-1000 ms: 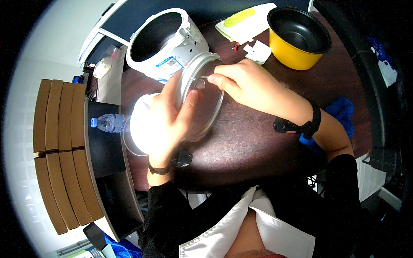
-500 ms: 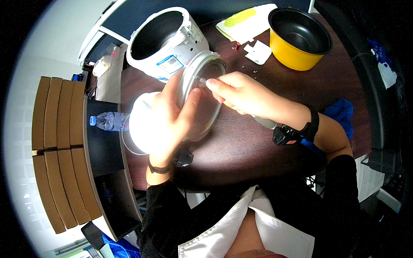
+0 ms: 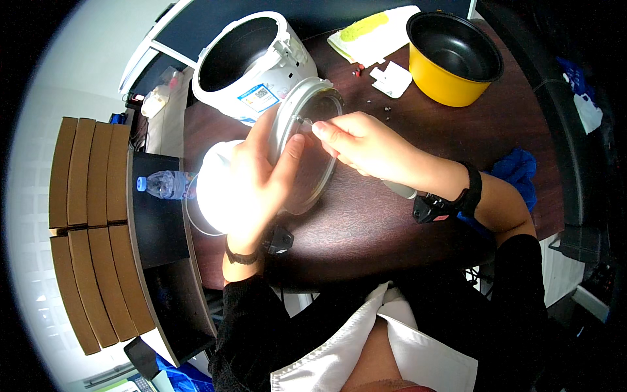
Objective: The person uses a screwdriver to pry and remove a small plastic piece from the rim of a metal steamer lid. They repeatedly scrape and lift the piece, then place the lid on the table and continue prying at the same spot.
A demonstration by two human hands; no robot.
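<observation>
My left hand (image 3: 261, 166) is wrapped round the rim of a white rice cooker lid (image 3: 302, 91), tilted on edge with its metallic inner face toward my right. Fingers lie behind it and the thumb presses on the front. My right hand (image 3: 356, 140) is closed in a pinch at the lid's inner face, on a small pale piece whose kind I cannot make out. Just behind the lid stands the white rice cooker body (image 3: 304, 62), uncovered, with a dark interior. A pale rounded object (image 3: 400, 189) shows partly under my right wrist.
A yellow inner pot (image 3: 441, 85), black inside, stands at the far right. Near it lie a white plastic piece (image 3: 394, 80), a white-and-green cloth (image 3: 372, 32) and several tiny parts. A blue cloth (image 3: 516, 171) lies rightward; a water bottle (image 3: 166, 185) and cardboard boxes (image 3: 91, 173) are leftward.
My right hand has shifted very slightly, still pinching at the lid. The left hand and the lid stay almost where they were.
</observation>
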